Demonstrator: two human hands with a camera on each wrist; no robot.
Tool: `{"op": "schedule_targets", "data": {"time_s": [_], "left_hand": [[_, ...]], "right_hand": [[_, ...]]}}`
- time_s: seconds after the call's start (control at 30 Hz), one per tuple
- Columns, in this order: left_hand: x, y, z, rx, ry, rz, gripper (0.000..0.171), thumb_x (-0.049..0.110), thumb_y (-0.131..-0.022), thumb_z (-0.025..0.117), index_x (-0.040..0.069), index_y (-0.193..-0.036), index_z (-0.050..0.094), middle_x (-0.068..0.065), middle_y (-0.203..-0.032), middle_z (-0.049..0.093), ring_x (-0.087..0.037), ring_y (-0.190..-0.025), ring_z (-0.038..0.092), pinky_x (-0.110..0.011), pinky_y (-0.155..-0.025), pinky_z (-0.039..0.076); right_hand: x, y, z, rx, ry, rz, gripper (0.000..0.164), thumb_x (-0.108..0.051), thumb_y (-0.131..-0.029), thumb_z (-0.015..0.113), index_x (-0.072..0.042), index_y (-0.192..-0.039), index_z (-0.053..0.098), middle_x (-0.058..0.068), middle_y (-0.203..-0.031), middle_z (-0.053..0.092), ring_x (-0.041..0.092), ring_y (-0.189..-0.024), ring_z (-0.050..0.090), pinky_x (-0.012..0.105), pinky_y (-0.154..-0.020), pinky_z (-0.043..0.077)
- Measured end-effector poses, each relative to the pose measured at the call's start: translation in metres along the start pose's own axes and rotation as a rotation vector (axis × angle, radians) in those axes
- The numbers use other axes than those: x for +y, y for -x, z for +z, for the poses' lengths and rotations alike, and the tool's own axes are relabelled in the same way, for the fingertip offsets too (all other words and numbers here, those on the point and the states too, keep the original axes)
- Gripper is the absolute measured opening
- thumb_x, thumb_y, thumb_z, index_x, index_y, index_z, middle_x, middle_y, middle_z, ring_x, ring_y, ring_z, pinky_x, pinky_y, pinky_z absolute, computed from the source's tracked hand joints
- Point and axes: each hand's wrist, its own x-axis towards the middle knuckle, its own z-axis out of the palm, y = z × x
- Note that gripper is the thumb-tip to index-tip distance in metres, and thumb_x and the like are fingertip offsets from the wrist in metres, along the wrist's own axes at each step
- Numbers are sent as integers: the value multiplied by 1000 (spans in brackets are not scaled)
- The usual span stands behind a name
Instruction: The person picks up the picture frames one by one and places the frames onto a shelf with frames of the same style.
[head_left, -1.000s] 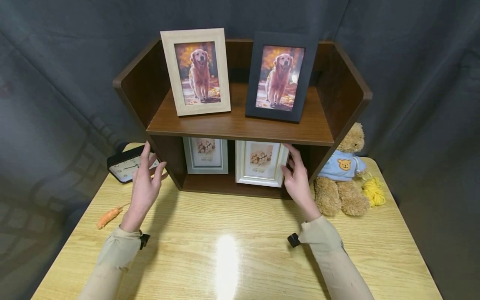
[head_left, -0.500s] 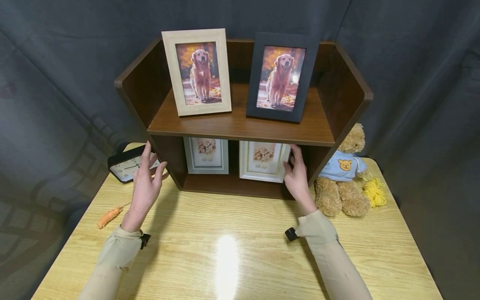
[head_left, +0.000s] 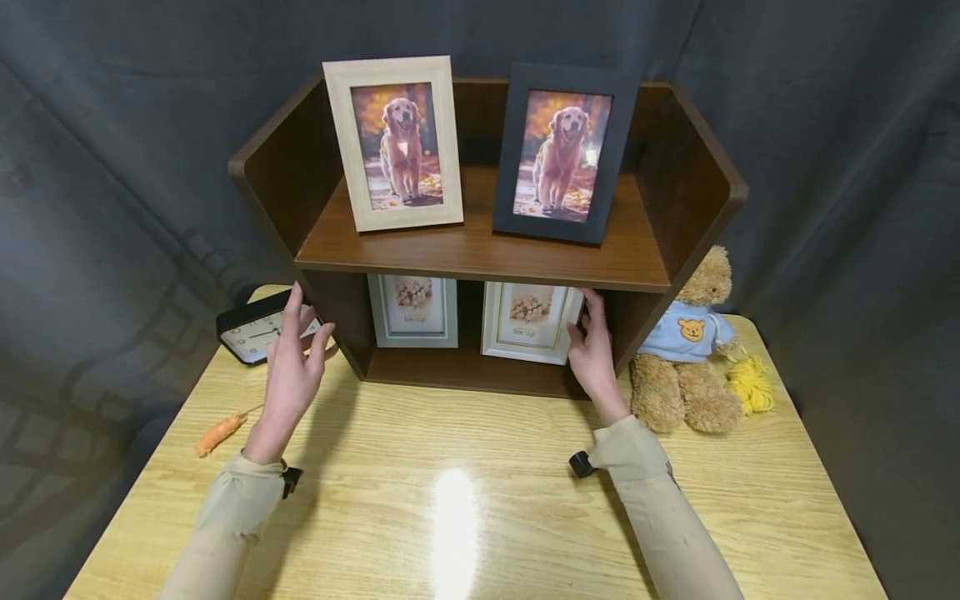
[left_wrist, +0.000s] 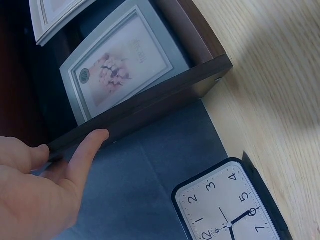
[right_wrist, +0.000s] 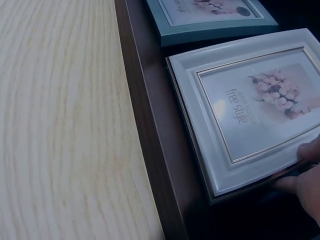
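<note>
On the lower level of the dark wooden shelf (head_left: pixel 480 267), a white picture frame (head_left: pixel 527 352) with a gold inner line leans back slightly. My right hand (head_left: pixel 594 358) pinches its right edge; the right wrist view shows thumb (right_wrist: pixel 311 150) on the front and a finger behind. A grey-green picture frame (head_left: pixel 381 325) stands to its left, apart from it. My left hand (head_left: pixel 291 375) is at the shelf's outer left side, fingers loosely extended, fingertips (left_wrist: pixel 100 134) by the side panel (left_wrist: pixel 145 102). Whether they press on it I cannot tell.
The upper level bears a cream frame (head_left: pixel 408 218) and a black frame (head_left: pixel 546 230), both with dog photos. Left of the shelf are a clock (head_left: pixel 251 337) and an orange object (head_left: pixel 221 433). At right sit a teddy bear (head_left: pixel 686 333) and yellow yarn (head_left: pixel 750 383).
The white frame has shifted right and a little deeper into the lower level, carried by my right hand. My left hand and the other frames stay where they were.
</note>
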Motion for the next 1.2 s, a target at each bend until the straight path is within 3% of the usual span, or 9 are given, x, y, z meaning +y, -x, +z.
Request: {"op": "schedule_targets", "data": {"time_s": [0.2,0.37,0.57,0.63,0.73,0.83,1.03,1.13,1.2], "left_hand": [[-1,0,-1,6,-4,7,81,-13,-105,57,10,-172,18,-38,-152,49,-59,-104,69,-6,-81,54],[0,-1,0,5,-7,13,81,-13,-105,57,9,-172,18,-38,-152,48,-59,-103,70,-4,-81,53],[0,-1,0,5,-22,19,81,-12,-105,58,10,-172,19,-38,-152,49,-59,-103,70,-27,-81,60],[-1,0,1,6,-23,20,81,-12,-105,58,10,-172,19,-38,-151,49,-59,-103,70,-26,-81,60],[-2,0,1,8,-23,21,81,-12,-105,58,11,-172,19,-38,-151,49,-59,-103,69,-10,-82,56],[-2,1,0,14,-28,21,80,-12,-105,58,10,-172,20,-38,-151,50,-60,-103,69,0,-81,49],[-2,1,-2,19,-45,3,77,-9,-107,57,8,-172,19,-39,-153,47,-61,-105,68,3,-81,46],[-2,0,-3,12,-47,4,74,-8,-108,57,7,-171,22,-37,-155,47,-60,-106,68,2,-81,48],[-2,-2,-5,5,-66,16,70,-6,-108,58,7,-170,28,-32,-156,48,-57,-112,68,-7,-86,55]], "right_hand": [[1,-3,1,-18,7,6,60,10,-111,40,-8,-167,26,20,-176,13,41,-161,13,60,-129,27],[2,-3,1,-26,17,-4,60,9,-112,40,-8,-167,25,19,-176,12,41,-162,12,59,-131,24],[4,-2,0,-9,9,-17,61,-2,-113,50,-8,-168,24,19,-175,17,41,-161,14,65,-129,24],[3,1,0,8,36,-22,63,-7,-113,53,-8,-168,24,18,-174,20,44,-160,17,67,-127,27],[-2,7,0,36,113,-87,62,-9,-112,55,-7,-168,27,19,-173,23,43,-159,23,67,-126,29],[-10,17,0,52,200,-212,61,-2,-110,55,-5,-167,33,20,-174,23,41,-158,27,68,-124,32],[-32,44,-6,57,326,-411,68,10,-102,62,-6,-164,40,18,-173,28,41,-154,35,71,-110,44],[-49,61,-16,61,374,-442,63,3,-104,63,-7,-164,42,16,-171,35,39,-152,39,69,-109,45],[-60,71,-25,63,396,-463,58,-5,-108,60,-6,-163,43,15,-169,39,39,-152,40,67,-114,43]]}}
